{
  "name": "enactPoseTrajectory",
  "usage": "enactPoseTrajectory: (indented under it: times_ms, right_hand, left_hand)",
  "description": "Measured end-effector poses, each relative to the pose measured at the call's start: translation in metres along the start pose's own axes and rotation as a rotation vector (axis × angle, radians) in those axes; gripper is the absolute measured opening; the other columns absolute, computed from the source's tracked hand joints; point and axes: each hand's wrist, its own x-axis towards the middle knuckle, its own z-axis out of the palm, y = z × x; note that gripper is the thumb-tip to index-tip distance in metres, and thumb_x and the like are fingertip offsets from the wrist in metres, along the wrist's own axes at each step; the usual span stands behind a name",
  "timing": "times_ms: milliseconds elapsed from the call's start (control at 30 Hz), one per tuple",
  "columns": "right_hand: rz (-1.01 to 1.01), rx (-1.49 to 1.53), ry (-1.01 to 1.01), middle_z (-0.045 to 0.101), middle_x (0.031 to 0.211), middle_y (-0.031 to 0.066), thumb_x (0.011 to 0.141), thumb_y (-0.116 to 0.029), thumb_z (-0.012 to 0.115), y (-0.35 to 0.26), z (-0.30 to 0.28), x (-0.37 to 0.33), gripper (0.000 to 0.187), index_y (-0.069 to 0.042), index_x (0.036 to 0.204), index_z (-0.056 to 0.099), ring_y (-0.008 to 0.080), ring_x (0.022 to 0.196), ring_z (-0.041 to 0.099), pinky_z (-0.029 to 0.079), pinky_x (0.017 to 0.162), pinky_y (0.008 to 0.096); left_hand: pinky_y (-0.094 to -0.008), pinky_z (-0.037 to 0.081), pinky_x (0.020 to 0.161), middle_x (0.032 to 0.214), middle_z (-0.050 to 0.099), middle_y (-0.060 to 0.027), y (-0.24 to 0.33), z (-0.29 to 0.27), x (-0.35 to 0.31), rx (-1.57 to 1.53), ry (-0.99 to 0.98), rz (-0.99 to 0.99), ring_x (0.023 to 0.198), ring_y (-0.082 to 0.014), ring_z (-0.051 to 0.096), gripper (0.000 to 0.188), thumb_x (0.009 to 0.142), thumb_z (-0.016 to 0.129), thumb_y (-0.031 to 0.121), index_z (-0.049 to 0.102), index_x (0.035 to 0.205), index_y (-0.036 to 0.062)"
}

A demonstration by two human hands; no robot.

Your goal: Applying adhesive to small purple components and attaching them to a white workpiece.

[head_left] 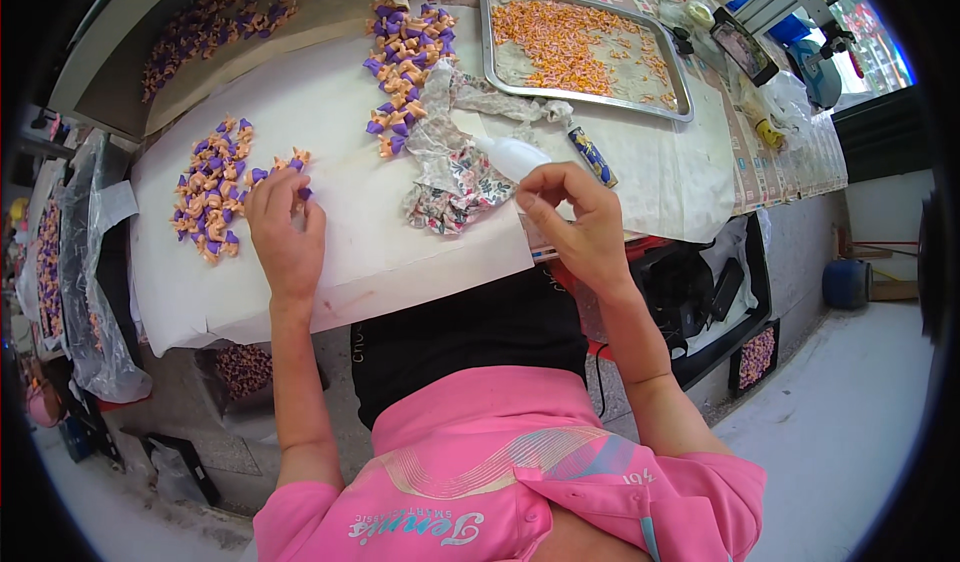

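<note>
My left hand [285, 227] is at the right edge of a loose pile of small peach-and-purple figures [210, 192]. Its fingers curl down over a few of them, and a purple bit shows between fingers and thumb. Over the table's near edge, my right hand [578, 224] is raised with thumb and forefinger pinched together; whatever sits in the pinch is too small to make out. Just beyond it a white plastic bottle [514, 158] lies against a crumpled floral cloth [455, 187]. A second strip of the same figures [408, 72] stretches behind the cloth.
A metal tray [590, 94] of tiny orange and pink pieces stands at the back. A dark blue patterned tube [593, 157] lies beside the bottle. A phone [743, 50] is propped at the far right. White paper [350, 232] covers the table; an open box [250, 37] holds more figures.
</note>
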Motion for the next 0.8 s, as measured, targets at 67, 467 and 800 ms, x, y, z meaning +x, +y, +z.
enactPoseTrajectory:
  times_ms: [67, 467, 800]
  right_hand:
    - [-0.121, -0.214, 0.118, 0.064, 0.091, 0.0037, 0.083, -0.004, 0.069, 0.006, -0.003, 0.01, 0.017, -0.001, 0.099, 0.064, 0.0121, 0.081, 0.059, 0.046, 0.072, 0.0256]
    - [-0.134, -0.582, 0.085, 0.064, 0.101, 0.011, 0.077, -0.019, 0.077, 0.007, 0.006, 0.036, 0.034, -0.003, 0.104, 0.065, 0.0302, 0.095, 0.055, 0.045, 0.083, 0.0383]
    - [-0.154, -0.293, 0.185, 0.061, 0.097, 0.0098, 0.074, -0.01, 0.079, 0.001, 0.013, 0.017, 0.035, -0.001, 0.103, 0.062, 0.0229, 0.09, 0.059, 0.047, 0.079, 0.0314]
  left_hand:
    - [-0.0354, 0.044, 0.085, 0.101, 0.062, -0.0109, 0.008, 0.001, 0.005, 0.105, 0.039, 0.024, 0.098, -0.0267, 0.054, 0.026, 0.072, 0.062, -0.005, 0.063, 0.097, 0.0028]
    - [-0.0393, 0.043, 0.08, 0.09, 0.059, -0.0093, 0.047, 0.042, 0.039, -0.045, -0.177, 0.053, 0.089, -0.0286, 0.052, 0.019, 0.08, 0.067, 0.008, 0.064, 0.099, 0.0051]
    - [-0.0287, 0.047, 0.071, 0.084, 0.057, -0.0068, 0.058, 0.037, 0.015, -0.426, -0.187, -0.157, 0.076, -0.0179, 0.056, 0.022, 0.077, 0.069, -0.001, 0.061, 0.098, 0.0038]
